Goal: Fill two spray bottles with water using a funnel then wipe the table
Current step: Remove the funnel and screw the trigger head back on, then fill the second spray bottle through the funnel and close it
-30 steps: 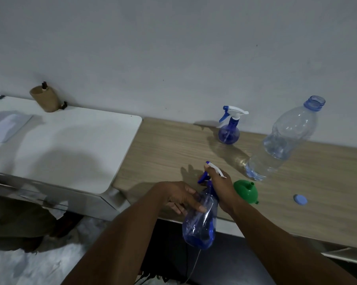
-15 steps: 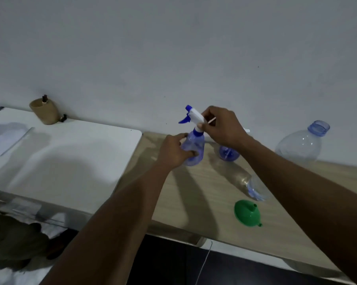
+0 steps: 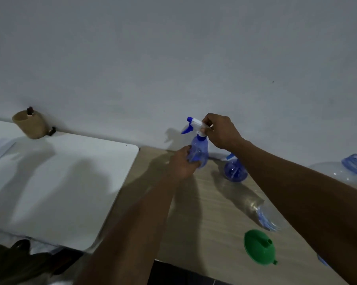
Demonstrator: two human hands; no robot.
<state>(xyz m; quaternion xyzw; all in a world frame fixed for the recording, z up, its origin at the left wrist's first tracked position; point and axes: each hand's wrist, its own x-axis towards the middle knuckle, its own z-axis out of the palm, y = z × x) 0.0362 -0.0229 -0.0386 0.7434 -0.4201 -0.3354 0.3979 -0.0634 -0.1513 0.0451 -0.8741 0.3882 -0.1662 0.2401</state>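
Table (image 3: 204, 212): the wooden top carries all the task's things. No cloth is in view, so I judge that wiping has not begun.
Water bottle (image 3: 329, 171): uncapped, at the right, largely hidden behind the right forearm, in the same place as a second ago.
Left hand (image 3: 182, 163): the fingers are wrapped round the belly of the spray bottle. A second ago it steadied that bottle low, off the table's front edge.
Right hand (image 3: 220, 130): fingers and thumb are curled and pinch the back of the spray head from the right. It has held that part through the whole lift.
Spray bottle (image 3: 199, 153): this is the main change. It has gone from in front of the table to the back by the wall, and it is upright now. Whether its base touches the wood is not clear. Its water level is too dim to read.
Second bottle (image 3: 235, 171): it stands just right of the held one, unmoved, half hidden by the forearm.
Funnel (image 3: 258, 246): it lies on its side near the front edge, well apart from both hands and not in use.
Spray head (image 3: 194, 124): it sits on the neck with the nozzle pointing left.
Meaning: the held bottle is being parked beside its twin with the head on. The right-hand grip suits a last tightening twist, though I cannot tell which way it turns.
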